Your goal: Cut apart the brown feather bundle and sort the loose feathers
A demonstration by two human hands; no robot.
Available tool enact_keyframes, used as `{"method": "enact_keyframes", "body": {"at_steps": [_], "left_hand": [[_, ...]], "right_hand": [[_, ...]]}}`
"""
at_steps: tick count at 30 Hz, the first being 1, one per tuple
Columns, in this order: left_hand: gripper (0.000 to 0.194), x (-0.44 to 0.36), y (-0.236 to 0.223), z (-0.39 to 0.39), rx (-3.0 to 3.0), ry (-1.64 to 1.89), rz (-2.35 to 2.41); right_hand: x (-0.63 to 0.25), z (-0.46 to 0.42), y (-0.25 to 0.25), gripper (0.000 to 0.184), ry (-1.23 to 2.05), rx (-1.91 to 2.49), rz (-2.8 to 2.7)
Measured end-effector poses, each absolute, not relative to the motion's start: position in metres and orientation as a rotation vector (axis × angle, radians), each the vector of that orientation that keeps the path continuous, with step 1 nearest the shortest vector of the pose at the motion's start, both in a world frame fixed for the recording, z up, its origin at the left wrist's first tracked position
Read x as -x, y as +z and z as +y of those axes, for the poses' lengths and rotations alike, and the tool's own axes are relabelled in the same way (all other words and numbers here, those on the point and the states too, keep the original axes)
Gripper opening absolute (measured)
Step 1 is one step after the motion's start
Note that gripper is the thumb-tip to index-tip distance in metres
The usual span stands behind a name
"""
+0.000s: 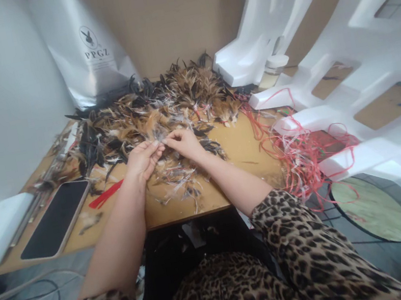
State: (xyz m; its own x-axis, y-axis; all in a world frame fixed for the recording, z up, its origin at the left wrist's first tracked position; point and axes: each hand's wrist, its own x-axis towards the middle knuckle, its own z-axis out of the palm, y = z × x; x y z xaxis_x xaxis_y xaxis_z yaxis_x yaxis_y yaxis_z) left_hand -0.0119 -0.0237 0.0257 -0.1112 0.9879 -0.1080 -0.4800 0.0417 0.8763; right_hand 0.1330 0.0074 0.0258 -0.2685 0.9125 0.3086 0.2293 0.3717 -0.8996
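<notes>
A heap of brown, black and tan feathers (161, 102) covers the back half of a small wooden table (238, 146). My left hand (143, 159) and my right hand (182, 143) meet at the heap's front edge, fingertips pinched together on a small pale feather (162, 138). Both sets of fingers are closed on it. Loose feathers and clear strips (178, 179) lie on the table just below my hands.
A dark phone (55, 219) lies at the left, a red strip (105, 195) beside it. Tangled red strings (297, 151) hang off the right edge. White foam packing (322, 46) stands at the right, a silver bag (83, 46) behind, a white wall at the left.
</notes>
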Motion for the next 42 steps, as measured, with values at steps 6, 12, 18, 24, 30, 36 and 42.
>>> {"method": "enact_keyframes", "body": {"at_steps": [6,12,18,24,30,36,42], "left_hand": [[0.009,0.010,0.025,-0.027,-0.778,1.376,0.980],[0.009,0.010,0.025,-0.028,-0.811,1.310,1.003],[0.010,0.010,0.026,-0.029,-0.853,1.263,1.045],[0.008,0.013,0.026,-0.028,-0.876,1.311,1.065],[0.007,0.015,0.030,-0.026,-0.736,1.460,1.100],[0.006,0.014,0.030,-0.027,-0.752,1.449,1.116],[0.008,0.013,0.032,-0.028,-0.761,1.431,1.116]], "right_hand": [[-0.128,0.009,0.024,0.025,1.374,0.867,-1.349],[-0.128,0.011,0.023,0.023,1.366,0.796,-1.341],[-0.129,0.012,0.023,0.021,1.312,0.830,-1.439],[-0.140,0.016,0.030,0.020,1.115,0.898,-1.786],[-0.151,0.005,0.041,0.013,0.981,0.930,-2.382],[-0.140,-0.007,0.037,0.011,0.734,0.966,-2.644],[-0.138,-0.005,0.039,0.009,0.937,0.894,-2.373]]}}
